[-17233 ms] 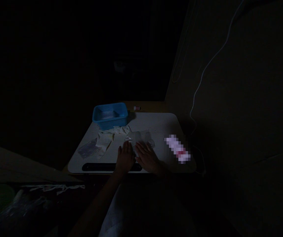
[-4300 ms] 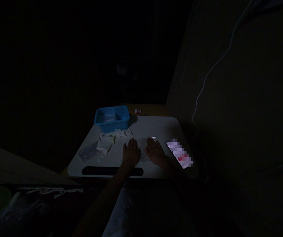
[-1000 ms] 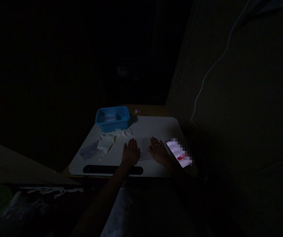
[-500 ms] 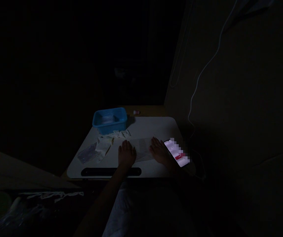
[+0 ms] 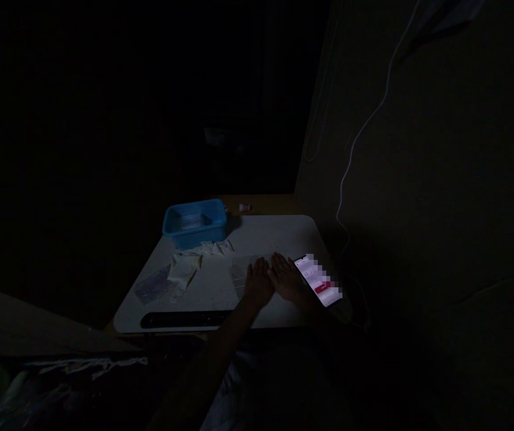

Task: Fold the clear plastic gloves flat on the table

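Note:
My left hand (image 5: 259,284) lies flat, fingers stretched forward, on a clear plastic bag (image 5: 239,275) that is spread on the white table (image 5: 268,230). Right beside it, my right hand (image 5: 285,278) also lies flat with its fingers out, at the bag's right part. The two hands touch or nearly touch, and they cover much of the bag. A lit phone (image 5: 313,276) rests just right of my right hand. Left of the bag are a crumpled whitish wrapper (image 5: 183,269) and a flat, clear purplish packet (image 5: 152,284).
A blue plastic basin (image 5: 200,233) stands at the table's back left, with crumpled white scraps (image 5: 218,247) in front. Behind the table lies a small cup (image 5: 244,208). A white cable (image 5: 350,152) hangs along the right wall. A dark slot (image 5: 180,319) runs along the front edge. The room is very dark.
My left hand has slid right across the plastic bag, from its left side to beside my right hand. My right hand stays in about the same place. The view has shifted slightly.

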Demonstrator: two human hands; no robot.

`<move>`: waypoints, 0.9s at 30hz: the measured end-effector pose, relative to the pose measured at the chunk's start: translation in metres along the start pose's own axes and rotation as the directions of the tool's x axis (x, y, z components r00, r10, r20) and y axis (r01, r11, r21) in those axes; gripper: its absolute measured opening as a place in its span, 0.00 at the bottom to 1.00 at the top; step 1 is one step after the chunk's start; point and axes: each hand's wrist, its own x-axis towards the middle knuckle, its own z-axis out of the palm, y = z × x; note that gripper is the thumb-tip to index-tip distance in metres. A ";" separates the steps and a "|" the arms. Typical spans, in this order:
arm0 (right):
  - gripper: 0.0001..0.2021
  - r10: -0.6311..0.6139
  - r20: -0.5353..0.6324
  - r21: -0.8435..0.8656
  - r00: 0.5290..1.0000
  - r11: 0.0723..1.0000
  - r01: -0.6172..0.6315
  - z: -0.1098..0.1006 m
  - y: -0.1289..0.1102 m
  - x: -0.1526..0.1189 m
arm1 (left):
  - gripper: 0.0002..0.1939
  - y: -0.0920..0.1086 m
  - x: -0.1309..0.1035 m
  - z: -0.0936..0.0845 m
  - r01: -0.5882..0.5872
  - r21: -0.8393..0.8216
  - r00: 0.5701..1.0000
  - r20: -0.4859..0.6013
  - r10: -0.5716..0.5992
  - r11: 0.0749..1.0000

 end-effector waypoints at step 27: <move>0.27 0.048 -0.203 0.065 0.978 0.997 -0.035 0.003 0.009 -0.005 | 0.28 -0.069 -0.031 0.000 0.197 0.049 0.976 -0.105 -0.191 0.979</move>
